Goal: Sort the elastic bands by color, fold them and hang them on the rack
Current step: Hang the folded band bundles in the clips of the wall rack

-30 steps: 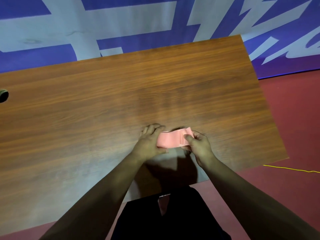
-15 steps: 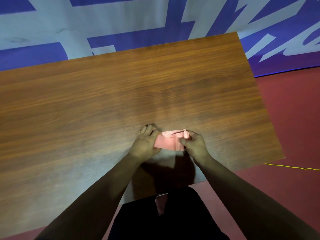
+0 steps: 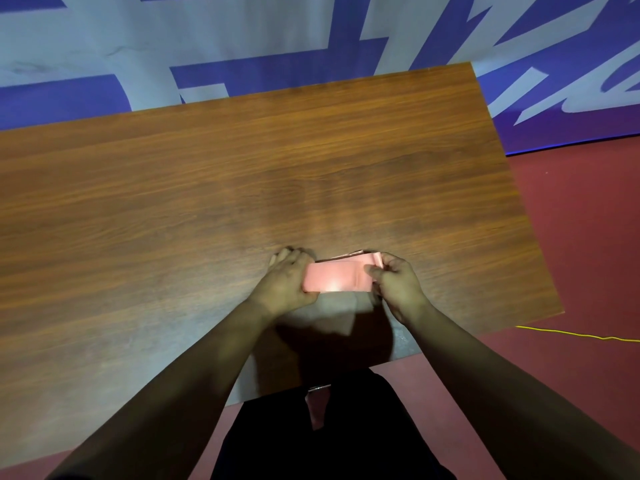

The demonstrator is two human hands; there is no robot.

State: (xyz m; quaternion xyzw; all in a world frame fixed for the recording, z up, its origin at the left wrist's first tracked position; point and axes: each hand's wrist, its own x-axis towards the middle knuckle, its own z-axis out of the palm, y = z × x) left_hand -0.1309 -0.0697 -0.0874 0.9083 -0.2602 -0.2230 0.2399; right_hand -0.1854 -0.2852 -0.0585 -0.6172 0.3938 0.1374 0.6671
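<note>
Pink band (image 3: pixel 334 279): one seen, folded into a short flat packet, several layers showing at its far edge. It is placed toward 6 o'clock on the table (image 3: pixel 207 188), close to the near edge. Whether it rests on the wood or is held just above it cannot be told.

Left hand (image 3: pixel 287 284), at 9 o'clock of the band: fingers are curled over that end and the end is gripped. Right hand (image 3: pixel 398 289), at 3 o'clock: the other end is pinched between thumb and fingers, and a small flap is turned up at about 1 o'clock.

Step judged in hand: the fold is being closed and squared. No other bands and no rack are seen, so progress on the sorting cannot be judged.

To be done well:
- The loose flap is to be laid flat on the packet before anything is let go.
- The long edges are to be lined up so no layer sticks out.
- The fold is to be pressed down against the wood with flat fingers.
- Tension is to be eased slowly, as elastic is likely to spring open.
- One end is to be held until the packet is carried off.

Surroundings: red floor (image 3: pixel 571 237) at 3 o'clock of the table, a yellow cord (image 3: pixel 571 336) lying on it at 4 o'clock, and a blue-and-white backdrop (image 3: pixel 242 36) at 12 o'clock.
</note>
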